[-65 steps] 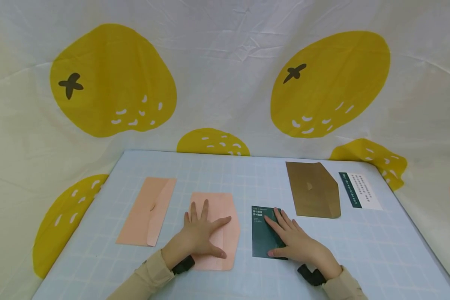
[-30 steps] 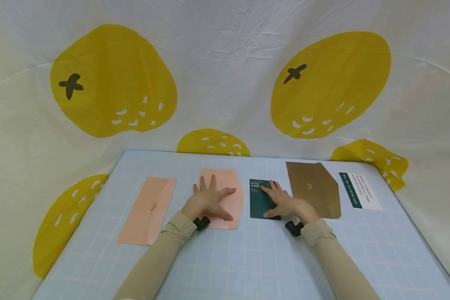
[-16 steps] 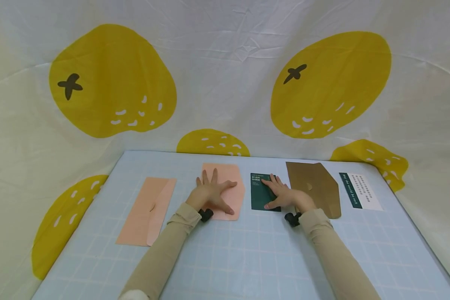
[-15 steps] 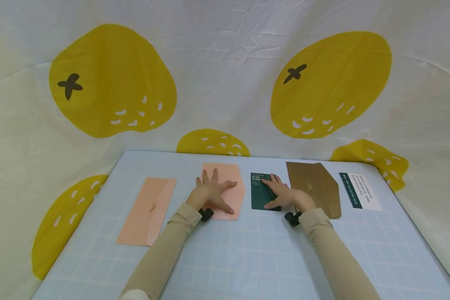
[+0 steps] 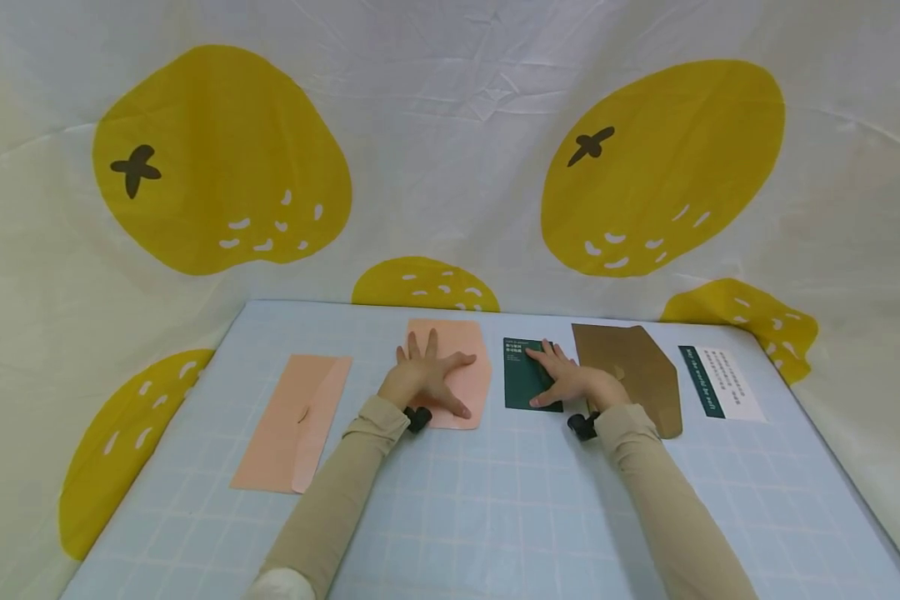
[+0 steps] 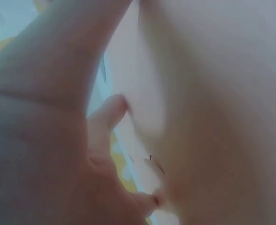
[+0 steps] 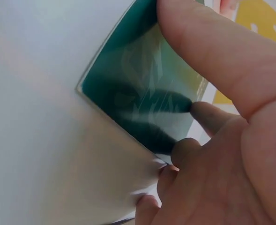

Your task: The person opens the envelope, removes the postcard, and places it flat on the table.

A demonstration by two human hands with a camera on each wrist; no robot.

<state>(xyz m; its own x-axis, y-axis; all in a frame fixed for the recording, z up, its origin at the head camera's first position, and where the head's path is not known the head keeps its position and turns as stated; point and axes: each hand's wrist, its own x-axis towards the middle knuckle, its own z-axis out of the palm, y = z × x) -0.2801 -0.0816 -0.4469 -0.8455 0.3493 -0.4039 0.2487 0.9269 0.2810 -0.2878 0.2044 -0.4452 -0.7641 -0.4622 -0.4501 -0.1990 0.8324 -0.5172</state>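
Observation:
My left hand [image 5: 427, 379] lies with spread fingers on a pink envelope [image 5: 467, 385] near the back middle of the table. In the left wrist view, the thumb and fingers of that hand [image 6: 58, 154] touch the pale paper [image 6: 217, 117], which looks blurred. To the right, the thumb and fingertips of my right hand [image 5: 570, 381] press on a dark green card [image 5: 520, 385] with white print. In the right wrist view, the card [image 7: 119, 98] lies flat and glossy; some fingers of the hand [image 7: 227, 150] reach past its edge. Neither hand grips anything.
A second pink envelope [image 5: 288, 425] lies at the left. Partly behind my right wrist is a brown envelope [image 5: 633, 367], with a white and green printed card [image 5: 723, 383] farther right. The pale blue checked table [image 5: 457, 517] ends at a fruit-patterned curtain [image 5: 450, 167].
Both hands have slid away from me toward the table's back edge. The middle pink envelope and the green card moved along under them, more slowly in the last half second.

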